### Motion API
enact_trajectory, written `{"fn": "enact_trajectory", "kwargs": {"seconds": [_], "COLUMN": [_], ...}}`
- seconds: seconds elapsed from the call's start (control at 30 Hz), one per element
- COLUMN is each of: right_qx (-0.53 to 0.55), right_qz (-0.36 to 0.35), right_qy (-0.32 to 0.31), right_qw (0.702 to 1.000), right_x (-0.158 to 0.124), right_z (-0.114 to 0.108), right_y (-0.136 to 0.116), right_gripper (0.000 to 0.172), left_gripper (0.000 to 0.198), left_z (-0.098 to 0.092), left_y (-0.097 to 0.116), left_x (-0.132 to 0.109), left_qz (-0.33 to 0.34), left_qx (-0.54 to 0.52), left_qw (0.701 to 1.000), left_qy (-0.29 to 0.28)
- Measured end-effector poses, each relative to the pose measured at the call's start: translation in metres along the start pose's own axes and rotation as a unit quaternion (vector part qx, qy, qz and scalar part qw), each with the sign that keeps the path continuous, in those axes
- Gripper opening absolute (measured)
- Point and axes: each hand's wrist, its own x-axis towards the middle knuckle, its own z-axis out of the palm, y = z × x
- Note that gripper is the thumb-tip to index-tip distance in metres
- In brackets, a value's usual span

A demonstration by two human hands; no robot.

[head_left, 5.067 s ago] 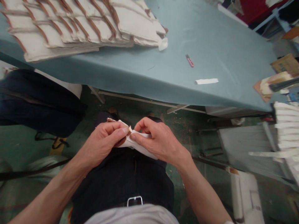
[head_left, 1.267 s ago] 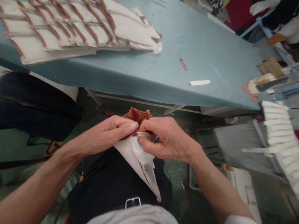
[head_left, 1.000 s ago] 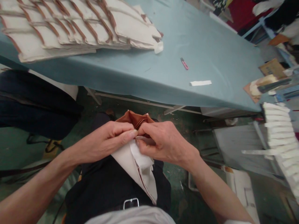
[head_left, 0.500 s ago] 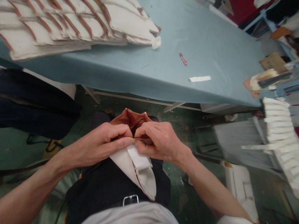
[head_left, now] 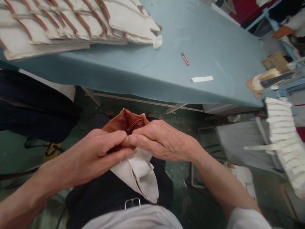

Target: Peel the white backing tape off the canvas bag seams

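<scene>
Over my lap lies a sewn fabric piece (head_left: 135, 178), brown on one side and off-white on the other, perhaps a bag or pouch turned partly inside out. Its brown part (head_left: 119, 121) spreads open beyond my fingers, and the pale part hangs toward my belt. My left hand (head_left: 107, 148) pinches the edge between thumb and fingers. Close against it, my right hand (head_left: 157, 140) grips the same edge, its thumb lying across near the left fingertips. The fingers hide the exact spot being held.
Ahead stands a table with a blue-green cover (head_left: 166, 73). Stacked off-white pieces with brown edges (head_left: 71, 24) lie on its left. Small pink-handled snips (head_left: 185, 59) and a white strip (head_left: 202, 79) lie nearer the middle. At right hangs a row of white strips (head_left: 281, 127).
My right hand has turned over, its thumb now lying across the edge at the left fingertips. The white flap under the hands has shifted and creased.
</scene>
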Motion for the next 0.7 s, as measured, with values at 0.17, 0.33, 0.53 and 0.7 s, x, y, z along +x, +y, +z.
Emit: {"fn": "enact_trajectory", "kwargs": {"seconds": [0.17, 0.33, 0.53, 0.7], "right_qx": [0.099, 0.158, 0.134, 0.077], "right_qz": [-0.025, -0.04, -0.031, -0.027], "right_qy": [-0.048, 0.002, 0.048, 0.036], "right_qw": [0.994, 0.987, 0.989, 0.996], "right_x": [0.003, -0.004, -0.014, -0.021], "right_z": [0.009, 0.023, 0.039, 0.033], "right_y": [0.017, 0.022, 0.029, 0.029], "right_gripper": [0.046, 0.037, 0.036, 0.031], "left_gripper": [0.028, 0.026, 0.022, 0.024], "left_z": [-0.001, -0.006, -0.01, -0.012], "left_y": [-0.004, -0.002, -0.002, -0.006], "left_x": [-0.004, -0.005, -0.01, -0.017], "left_qz": [0.005, 0.017, 0.002, -0.033], "left_qx": [-0.022, -0.067, -0.049, -0.023], "left_qw": [1.0, 0.997, 0.996, 0.997], "left_qy": [0.006, -0.026, -0.072, -0.063]}}
